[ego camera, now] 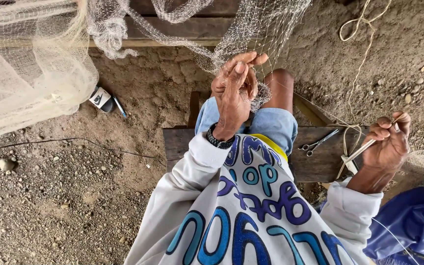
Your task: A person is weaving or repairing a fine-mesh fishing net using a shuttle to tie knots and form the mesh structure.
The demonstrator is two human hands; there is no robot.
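— Head view: where's the fishing net?
— Upper left to centre; left hand pinches its limp, snag-prone mesh at centre.
— The right hand?
— Right edge, clenched on a netting needle. Best gripped by a knotted strand.

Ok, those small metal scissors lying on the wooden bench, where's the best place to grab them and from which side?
Take the small metal scissors by the finger loops, the end nearer the body, coming from above. They lie flat on the dark wooden bench with blades pointing away toward the sandy ground, so the loops are the safe, raised part. The right hand, which already pinches a thin pale netting needle, is closest.
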